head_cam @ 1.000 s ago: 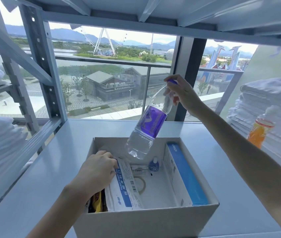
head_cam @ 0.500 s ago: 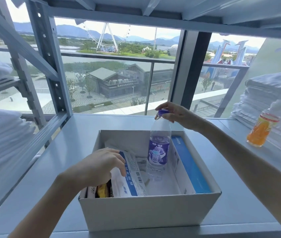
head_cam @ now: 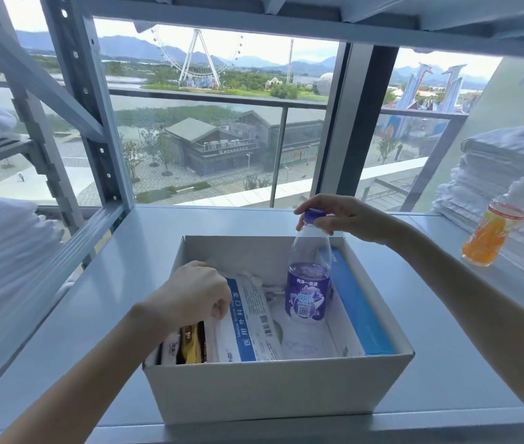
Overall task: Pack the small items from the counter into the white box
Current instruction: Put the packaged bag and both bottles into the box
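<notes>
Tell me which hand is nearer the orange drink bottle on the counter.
Right. The right hand grips the water bottle cap, left of the orange drink bottle. The left hand is farther left, at the white box.

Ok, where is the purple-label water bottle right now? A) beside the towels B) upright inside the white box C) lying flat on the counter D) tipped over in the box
B: the water bottle stands upright inside the white box, the right hand gripping its cap.

Bright daylight through the window (slightly hazy); soft shadows, wide-angle bending at edges, mild blur throughout.
</notes>
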`<state>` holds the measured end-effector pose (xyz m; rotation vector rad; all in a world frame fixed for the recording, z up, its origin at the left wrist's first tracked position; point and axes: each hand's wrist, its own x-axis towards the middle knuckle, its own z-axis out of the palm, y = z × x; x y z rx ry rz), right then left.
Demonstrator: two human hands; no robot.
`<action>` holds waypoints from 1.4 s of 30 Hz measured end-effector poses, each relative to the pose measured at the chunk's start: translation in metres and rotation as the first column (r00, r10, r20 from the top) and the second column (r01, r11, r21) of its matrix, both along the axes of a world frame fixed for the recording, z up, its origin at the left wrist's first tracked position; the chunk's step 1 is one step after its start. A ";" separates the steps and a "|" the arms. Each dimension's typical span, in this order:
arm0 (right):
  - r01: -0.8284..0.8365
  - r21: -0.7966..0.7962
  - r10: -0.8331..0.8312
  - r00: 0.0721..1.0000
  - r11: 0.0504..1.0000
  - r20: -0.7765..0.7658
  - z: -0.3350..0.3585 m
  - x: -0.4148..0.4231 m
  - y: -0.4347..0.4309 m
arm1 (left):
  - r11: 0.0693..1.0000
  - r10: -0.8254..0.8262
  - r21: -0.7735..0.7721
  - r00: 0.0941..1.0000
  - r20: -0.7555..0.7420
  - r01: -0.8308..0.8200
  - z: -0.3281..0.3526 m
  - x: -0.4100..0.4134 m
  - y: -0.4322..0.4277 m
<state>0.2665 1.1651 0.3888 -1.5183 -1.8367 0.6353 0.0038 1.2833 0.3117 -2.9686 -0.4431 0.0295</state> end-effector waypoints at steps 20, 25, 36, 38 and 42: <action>-0.039 0.443 -0.239 0.798 0.896 0.554 0.016 -0.014 -0.022 | 0.988 -0.152 -0.050 0.915 -0.373 0.143 -0.001 0.011 -0.015; -0.212 0.467 -0.148 0.769 0.859 0.621 -0.002 -0.054 -0.043 | 0.964 -0.242 -0.003 0.873 -0.424 0.266 -0.003 0.018 -0.013; -0.201 0.307 -0.012 0.819 0.930 0.573 -0.031 -0.063 -0.053 | 0.896 -0.444 -0.008 0.896 0.023 0.444 0.030 0.002 0.019; -0.166 0.197 0.031 0.835 0.966 0.549 -0.035 -0.069 -0.048 | 0.903 -0.427 0.009 0.898 0.101 0.429 0.046 -0.009 0.025; -0.059 -0.134 0.119 0.855 0.989 0.504 -0.047 -0.093 -0.033 | 0.909 -0.416 0.084 0.892 0.176 0.408 0.061 -0.026 0.030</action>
